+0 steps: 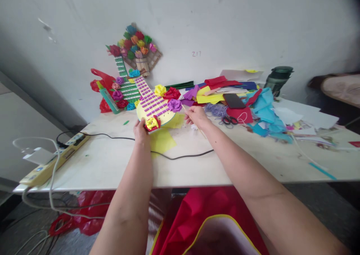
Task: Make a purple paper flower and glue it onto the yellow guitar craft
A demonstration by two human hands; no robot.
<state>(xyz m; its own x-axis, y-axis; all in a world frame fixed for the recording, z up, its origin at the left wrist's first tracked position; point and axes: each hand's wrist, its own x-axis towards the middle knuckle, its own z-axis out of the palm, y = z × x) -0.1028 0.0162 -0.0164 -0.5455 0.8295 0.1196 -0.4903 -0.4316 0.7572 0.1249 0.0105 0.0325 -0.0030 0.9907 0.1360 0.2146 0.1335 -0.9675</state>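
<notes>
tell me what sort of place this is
Probably a craft workspace, though whether at home or elsewhere I can't tell: coloured sheets heaped on the table, scissors close by, and a flower-trimmed board in the left hand.

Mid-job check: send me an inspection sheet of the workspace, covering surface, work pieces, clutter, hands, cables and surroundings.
Surface: pale table, with yellow paper lying on it.
Job's things: yellow guitar-shaped piece with purple stripes and paper flowers; thin stick.
Clutter: scissors, dark phone, purple yarn and coloured paper, right of the hands.
Hands: left hand grips the piece's lower edge; right hand holds the stick near a purple flower.
Cables: black cable crosses the table from the power strip at left.
Surroundings: wall behind; red plastic bag below.
</notes>
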